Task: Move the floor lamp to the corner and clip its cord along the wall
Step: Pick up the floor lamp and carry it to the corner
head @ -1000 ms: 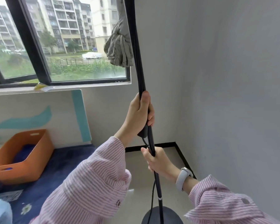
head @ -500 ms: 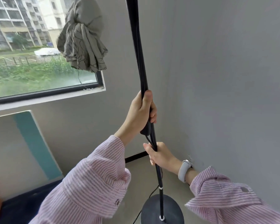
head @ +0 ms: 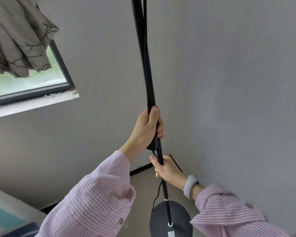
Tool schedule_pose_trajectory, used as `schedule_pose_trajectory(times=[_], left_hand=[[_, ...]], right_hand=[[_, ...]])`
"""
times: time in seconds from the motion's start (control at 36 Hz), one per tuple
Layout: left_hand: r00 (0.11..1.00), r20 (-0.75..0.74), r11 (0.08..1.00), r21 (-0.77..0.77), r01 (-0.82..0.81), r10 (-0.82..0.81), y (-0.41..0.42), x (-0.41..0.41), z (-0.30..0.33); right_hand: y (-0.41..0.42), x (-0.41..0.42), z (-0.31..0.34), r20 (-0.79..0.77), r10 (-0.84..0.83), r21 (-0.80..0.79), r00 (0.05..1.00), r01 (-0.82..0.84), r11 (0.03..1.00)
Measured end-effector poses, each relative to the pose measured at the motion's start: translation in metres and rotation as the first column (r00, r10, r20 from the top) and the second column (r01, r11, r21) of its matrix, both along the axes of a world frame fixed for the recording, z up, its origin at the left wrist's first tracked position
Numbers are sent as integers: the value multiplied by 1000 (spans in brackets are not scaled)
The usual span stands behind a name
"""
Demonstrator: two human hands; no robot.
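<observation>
The floor lamp's black pole (head: 144,57) rises through the middle of the head view, from a round dark base (head: 171,218) on the floor near the room's corner. My left hand (head: 146,129) is wrapped round the pole and the cord's inline switch at mid height. Just below it, my right hand (head: 167,170) grips the pole, a grey band on its wrist. The black cord (head: 156,196) runs up along the pole and hangs loose below my right hand, down beside the base.
Two grey walls meet in the corner (head: 169,155) behind the pole, with a black skirting strip (head: 140,169) along the floor. A window (head: 29,82) and a bunched grey curtain (head: 17,36) are at upper left. A white wall socket (head: 204,180) shows behind my right wrist.
The view has swung right and toward the corner. The orange bin and blue rug have left the frame. Both hands keep their grip on the pole, and the base sits nearer the corner.
</observation>
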State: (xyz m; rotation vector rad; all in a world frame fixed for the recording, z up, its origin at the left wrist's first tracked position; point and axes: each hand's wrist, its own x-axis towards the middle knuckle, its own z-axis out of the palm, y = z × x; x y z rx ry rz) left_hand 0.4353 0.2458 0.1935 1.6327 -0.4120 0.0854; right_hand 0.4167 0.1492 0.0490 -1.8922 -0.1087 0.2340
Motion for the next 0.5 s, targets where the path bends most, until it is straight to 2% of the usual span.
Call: schedule_pose_trajectory(times=[0.17,0.25,0.39,0.5], left_hand=[[995,-59,994,68,81,-77,-19,67,-34],[993,-101,989,129,75,-63,-24,91,-57],[993,-117,966,251,61,-32,-31,122,-103],[986,-166,959,276,72,-27,-31,130,-146]], right_hand=[[-24,72,-36,-83,-32,-56,996,27,998],[-33,98,-56,-88,-47,-128,995,35,991],[-40,127,-90,-153,-35,-153,988,11,988],[-42,136,-119,-226,-31,-198,974,-15,980]])
